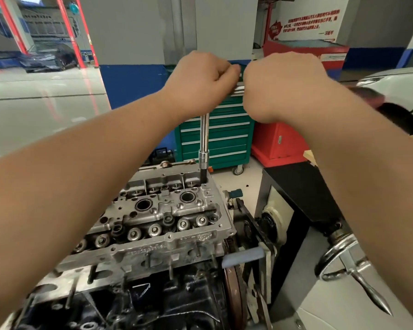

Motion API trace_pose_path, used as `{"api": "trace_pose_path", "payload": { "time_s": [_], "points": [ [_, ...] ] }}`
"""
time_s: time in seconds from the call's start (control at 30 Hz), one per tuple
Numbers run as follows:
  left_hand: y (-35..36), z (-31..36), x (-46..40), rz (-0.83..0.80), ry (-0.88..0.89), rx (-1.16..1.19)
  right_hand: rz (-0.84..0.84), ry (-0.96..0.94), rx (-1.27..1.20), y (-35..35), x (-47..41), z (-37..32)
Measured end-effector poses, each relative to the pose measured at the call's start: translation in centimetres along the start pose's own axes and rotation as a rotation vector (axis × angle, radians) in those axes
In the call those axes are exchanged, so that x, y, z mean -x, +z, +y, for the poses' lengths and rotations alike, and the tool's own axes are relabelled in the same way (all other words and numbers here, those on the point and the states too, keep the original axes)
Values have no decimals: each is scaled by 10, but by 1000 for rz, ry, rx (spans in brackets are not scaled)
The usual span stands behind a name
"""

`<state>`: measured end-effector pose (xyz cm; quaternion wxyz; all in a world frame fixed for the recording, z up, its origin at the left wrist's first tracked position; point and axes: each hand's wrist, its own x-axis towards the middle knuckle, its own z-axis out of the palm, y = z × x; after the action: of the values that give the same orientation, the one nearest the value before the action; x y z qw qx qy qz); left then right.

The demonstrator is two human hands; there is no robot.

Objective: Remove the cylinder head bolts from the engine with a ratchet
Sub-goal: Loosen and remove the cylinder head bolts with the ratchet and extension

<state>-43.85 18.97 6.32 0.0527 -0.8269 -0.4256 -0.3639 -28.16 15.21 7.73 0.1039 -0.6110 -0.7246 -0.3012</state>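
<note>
A long chrome extension bar (204, 136) is held upright, with a dark socket (203, 176) at its lower end seated in a recess at the far right corner of the cylinder head (167, 210). The top of the bar is gripped in the left hand (198, 82), whose fingers are curled around it. The ratchet handle (239, 85) is only partly visible between the two fists; it is gripped by the right hand (281, 86), fingers closed around it.

Progress is judged to be early or mid-way: one bolt at the far corner is being worked, and no removed bolts are seen lying about. Whether the other bolt holes are emptied cannot be told, since the recesses are deep and dark.

The cylinder head is a bare, grey aluminium casting, mounted on top of the dark engine block (153, 303) in the lower centre of the view. Two spark plug wells and a row of round valve components are exposed along its upper face. The engine is carried on a stand (301, 198) at the right. A green tool cabinet (224, 139) stands behind.
</note>
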Motion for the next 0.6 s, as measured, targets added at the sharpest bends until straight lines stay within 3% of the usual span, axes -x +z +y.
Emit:
{"api": "trace_pose_path", "payload": {
  "time_s": [0.1, 0.17, 0.23, 0.33, 0.37, 0.5, 0.6],
  "points": [
    [-3, 22, 8, 71, -262, -461, -54, -168, -200, 22, -46, -13],
    [-6, 30, 12, 37, -346, -527, -37, -236, -254, 36, -76, -28],
    [-7, 18, 20, 85, -424, -229, -26, -290, -286, 44, -97, -44],
    [19, 9, 57, 315, -612, 691, -51, -364, -404, 52, -102, -56],
    [33, 11, 71, 313, -639, 803, -11, -381, -433, 57, -103, -58],
    [69, 15, 73, 361, -654, 878, 132, -318, -385, 58, -97, -50],
    [65, 13, 56, 297, -623, 858, 115, -219, -267, 52, -80, -25]
  ]
}}
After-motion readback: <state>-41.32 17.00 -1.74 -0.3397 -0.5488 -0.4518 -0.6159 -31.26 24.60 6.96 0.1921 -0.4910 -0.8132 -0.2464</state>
